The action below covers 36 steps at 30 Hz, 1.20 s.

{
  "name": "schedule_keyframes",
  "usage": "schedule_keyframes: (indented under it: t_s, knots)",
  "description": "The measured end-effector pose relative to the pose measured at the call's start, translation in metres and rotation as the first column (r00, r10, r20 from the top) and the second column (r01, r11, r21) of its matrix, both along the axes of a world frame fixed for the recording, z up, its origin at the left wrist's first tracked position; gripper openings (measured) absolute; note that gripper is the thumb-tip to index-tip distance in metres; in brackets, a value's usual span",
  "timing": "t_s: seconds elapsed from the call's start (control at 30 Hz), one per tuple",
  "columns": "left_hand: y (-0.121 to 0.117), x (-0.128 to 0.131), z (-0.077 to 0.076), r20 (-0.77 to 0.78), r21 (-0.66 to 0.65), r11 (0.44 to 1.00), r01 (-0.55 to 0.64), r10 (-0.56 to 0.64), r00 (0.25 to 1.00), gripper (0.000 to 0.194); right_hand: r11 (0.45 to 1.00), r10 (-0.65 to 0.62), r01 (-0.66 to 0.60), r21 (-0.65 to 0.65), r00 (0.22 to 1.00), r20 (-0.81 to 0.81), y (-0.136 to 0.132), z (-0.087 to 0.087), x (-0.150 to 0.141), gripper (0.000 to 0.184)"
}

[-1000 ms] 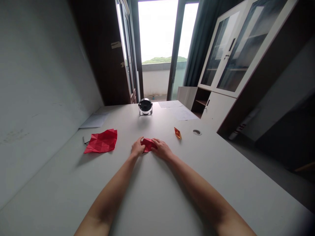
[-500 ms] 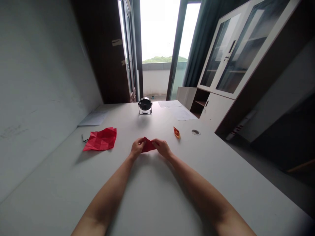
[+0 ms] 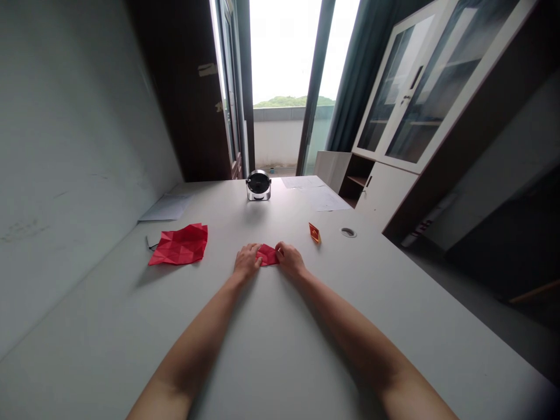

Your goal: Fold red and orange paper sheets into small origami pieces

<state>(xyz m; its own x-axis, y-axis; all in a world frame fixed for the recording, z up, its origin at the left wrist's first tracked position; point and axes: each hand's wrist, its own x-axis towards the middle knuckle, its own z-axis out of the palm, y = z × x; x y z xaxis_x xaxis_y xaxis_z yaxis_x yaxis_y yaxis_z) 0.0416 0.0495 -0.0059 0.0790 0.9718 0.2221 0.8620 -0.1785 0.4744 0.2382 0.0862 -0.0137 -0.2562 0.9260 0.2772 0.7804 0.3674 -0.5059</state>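
Note:
A small folded piece of red paper (image 3: 268, 255) lies on the white table between my two hands, with creases across its face. My left hand (image 3: 248, 259) is on its left end, fingers stretched along the far side and thumb at the near edge. At the right end, my right hand (image 3: 289, 258) pinches the paper between thumb and bent fingers. The parts of the paper under the fingertips are hidden.
To the left lies a larger creased red sheet (image 3: 180, 246), with a thin dark object (image 3: 151, 245) behind it. A small orange folded piece (image 3: 314, 233) stands at right, near a round desk grommet (image 3: 348, 232). A black round device (image 3: 258, 185) and papers (image 3: 328, 198) sit farther back.
The red paper was tilted up with a peak between both hands; now it lies flatter on the table. My left fingers have stretched out over its left end.

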Motion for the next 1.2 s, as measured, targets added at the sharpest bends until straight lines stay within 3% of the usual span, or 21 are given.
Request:
schedule_keyframes:
  t_s: [0.1, 0.2, 0.33, 0.53, 0.8, 0.93, 1.03, 1.1, 1.2]
  knots:
    - [-0.001, 0.000, -0.002, -0.118, -0.061, 0.996, 0.065, -0.072, 0.990, 0.041, 0.995, 0.036, -0.052, 0.089, 0.984, 0.172, -0.004, 0.003, 0.000, 0.023]
    - [0.002, -0.002, -0.008, -0.167, -0.096, 0.992, 0.085, -0.101, 0.981, 0.049, 0.969, 0.177, -0.215, 0.123, 0.948, 0.265, -0.007, -0.001, -0.004, 0.037]
    - [0.007, -0.006, -0.016, -0.222, -0.151, 0.982, 0.112, -0.144, 0.964, 0.056, 0.934, 0.344, -0.356, -0.015, 0.891, 0.295, -0.008, -0.010, -0.011, 0.054]
    - [0.010, -0.020, -0.019, -0.248, -0.203, 0.963, 0.178, -0.226, 0.942, 0.065, 0.946, 0.325, -0.307, -0.106, 0.896, 0.302, -0.003, -0.014, -0.010, 0.073]
    - [0.004, -0.026, -0.012, -0.236, -0.219, 0.962, 0.166, -0.217, 0.947, 0.065, 0.983, 0.184, -0.166, -0.083, 0.936, 0.301, 0.004, -0.014, 0.007, 0.071]
    - [0.002, -0.023, -0.013, -0.221, -0.207, 0.966, 0.156, -0.202, 0.954, 0.072, 0.953, 0.290, -0.301, -0.005, 0.914, 0.285, -0.006, -0.010, -0.002, 0.064]
    - [0.000, -0.024, -0.015, -0.223, -0.197, 0.971, 0.138, -0.182, 0.958, 0.077, 0.916, 0.391, -0.399, -0.030, 0.875, 0.287, -0.009, -0.012, -0.012, 0.061]
    - [0.000, -0.024, -0.017, -0.228, -0.191, 0.975, 0.118, -0.161, 0.960, 0.079, 0.931, 0.361, -0.359, -0.065, 0.886, 0.290, -0.007, -0.014, -0.012, 0.062]
    - [-0.002, -0.025, -0.017, -0.235, -0.200, 0.975, 0.097, -0.144, 0.961, 0.078, 0.978, 0.210, -0.196, -0.075, 0.932, 0.296, 0.001, -0.016, -0.001, 0.060]
